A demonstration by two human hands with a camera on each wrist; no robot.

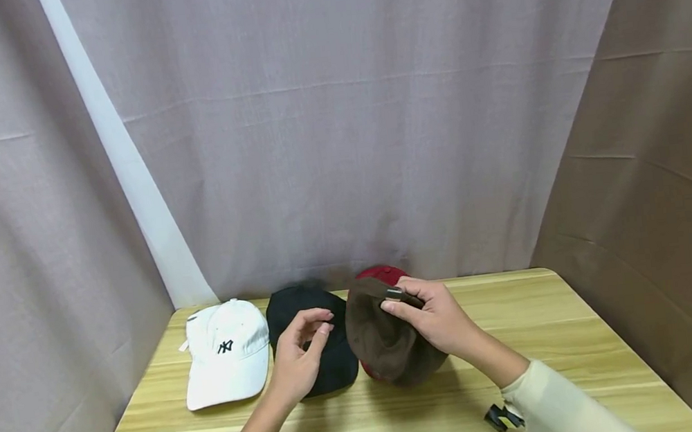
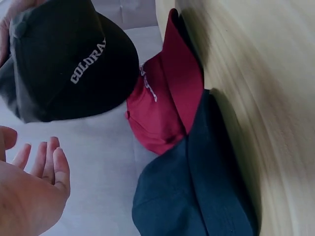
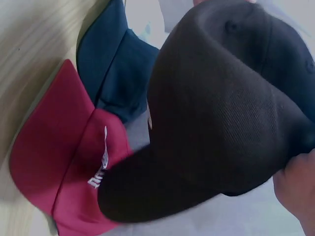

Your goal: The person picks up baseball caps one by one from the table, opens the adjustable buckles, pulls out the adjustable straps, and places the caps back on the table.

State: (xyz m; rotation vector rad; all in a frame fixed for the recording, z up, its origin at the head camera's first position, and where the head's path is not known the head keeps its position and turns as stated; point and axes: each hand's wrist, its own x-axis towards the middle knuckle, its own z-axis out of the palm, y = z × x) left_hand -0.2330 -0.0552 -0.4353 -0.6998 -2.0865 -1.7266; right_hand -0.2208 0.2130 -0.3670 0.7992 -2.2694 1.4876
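My right hand (image 1: 433, 315) pinches the back strap edge of a dark brown baseball cap (image 1: 377, 334), holding it up off the table. White lettering shows on the front of this brown cap (image 2: 59, 64) in the left wrist view. Directly behind and below it is a red cap (image 1: 383, 273), mostly covered in the head view. My left hand (image 1: 299, 352) is in the air by the black cap (image 1: 336, 370), fingers loosely bent with nothing in them. In the left wrist view, a gap separates the left fingers (image 2: 49, 160) from the brown cap.
A white cap (image 1: 234, 352) with a dark logo lies at the left end of the row, beside the black one. The wooden table (image 1: 518, 317) meets a grey curtain (image 1: 363, 138) at the back. A brown fabric wall (image 1: 665, 213) stands on the right.
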